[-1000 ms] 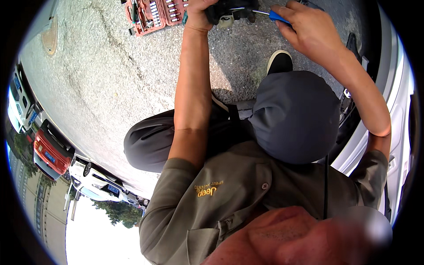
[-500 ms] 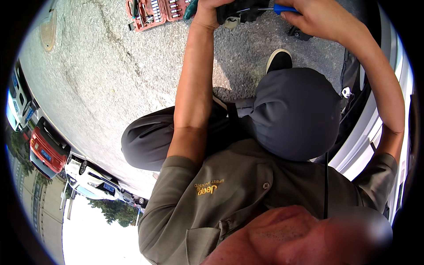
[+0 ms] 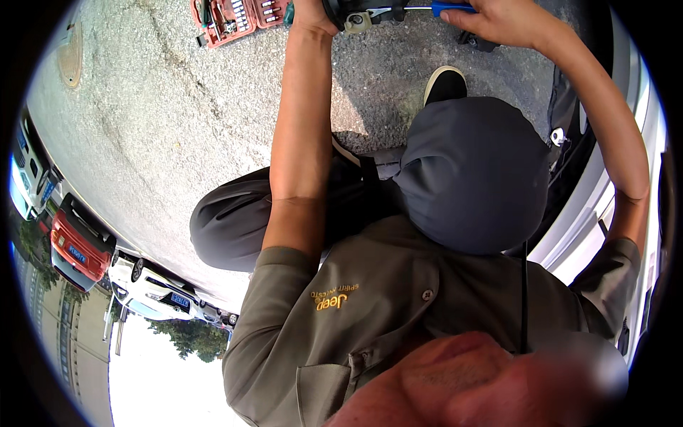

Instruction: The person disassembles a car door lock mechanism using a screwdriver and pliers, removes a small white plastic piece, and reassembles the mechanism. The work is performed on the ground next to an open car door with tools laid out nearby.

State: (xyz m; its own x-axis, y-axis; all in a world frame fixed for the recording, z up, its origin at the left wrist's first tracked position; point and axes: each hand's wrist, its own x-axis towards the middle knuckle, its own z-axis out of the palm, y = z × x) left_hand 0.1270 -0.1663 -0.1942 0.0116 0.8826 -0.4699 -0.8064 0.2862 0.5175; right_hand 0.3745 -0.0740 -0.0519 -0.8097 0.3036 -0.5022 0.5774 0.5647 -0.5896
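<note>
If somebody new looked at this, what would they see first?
Probably the blue screwdriver in the right hand, at the top, its shaft pointing toward the black part in the left hand. Next, maybe the open red toolbox on the ground, top left. The red car near the left edge is bright too.

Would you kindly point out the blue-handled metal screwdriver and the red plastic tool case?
Blue-handled metal screwdriver (image 3: 447,8): head view, on its handle.
Red plastic tool case (image 3: 251,25): head view, on its rim.
</note>
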